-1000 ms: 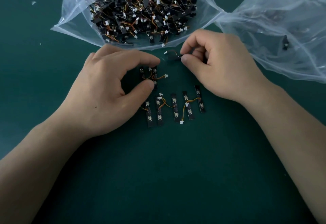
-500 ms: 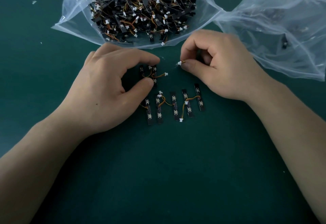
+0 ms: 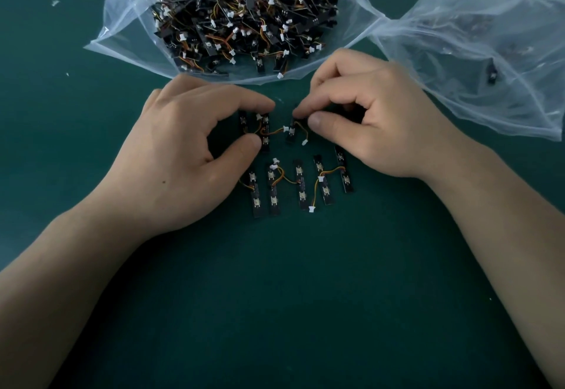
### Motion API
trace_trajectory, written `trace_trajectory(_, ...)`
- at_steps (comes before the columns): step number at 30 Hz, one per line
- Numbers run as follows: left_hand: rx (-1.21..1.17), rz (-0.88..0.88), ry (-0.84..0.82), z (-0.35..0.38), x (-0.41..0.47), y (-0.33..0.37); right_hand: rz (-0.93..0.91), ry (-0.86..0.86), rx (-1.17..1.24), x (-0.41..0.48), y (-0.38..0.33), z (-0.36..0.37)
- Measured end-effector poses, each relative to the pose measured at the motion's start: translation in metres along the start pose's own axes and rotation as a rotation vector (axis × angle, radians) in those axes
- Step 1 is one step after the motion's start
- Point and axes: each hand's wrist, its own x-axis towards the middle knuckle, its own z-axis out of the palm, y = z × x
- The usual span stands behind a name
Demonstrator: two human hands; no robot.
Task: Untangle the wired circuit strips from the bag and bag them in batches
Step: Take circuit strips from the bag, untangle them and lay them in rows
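Separation looks to be the step in hand: the left hand pinches a pair of short black circuit strips between thumb and forefinger, low on the dark green mat. The right hand, fingers curled, appears to pinch the upper end of a single black circuit strip just beside them. To do it well, I would hold the left pinch firm as an anchor and draw the single strip slowly rightward. Watch the thin orange-and-yellow wire, whose white plug lies between the two. If it snags, ease back and lift the loop over rather than tug, since such fine wires probably tear easily. Once free, the strip belongs with the row of five loose black strips lying side by side nearer the person, wires arching between some. Each strip is a narrow black board with small pale pads and a wire tail ending in a white plug. Most sit in a tangled heap inside the clear plastic zip bag beyond the hands. A second clear plastic bag lies to the right, with little visible inside.
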Motion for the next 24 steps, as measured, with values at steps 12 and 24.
trace_trajectory(12, -0.002, -0.001, -0.005, 0.0001, -0.0002, 0.0003, 0.002, 0.021, -0.046, 0.0017, -0.0018, 0.0038)
trace_trajectory(24, 0.003, -0.001, -0.015, -0.0008, 0.0002, 0.0016, 0.025, -0.001, -0.045, 0.0019, -0.0014, 0.0027)
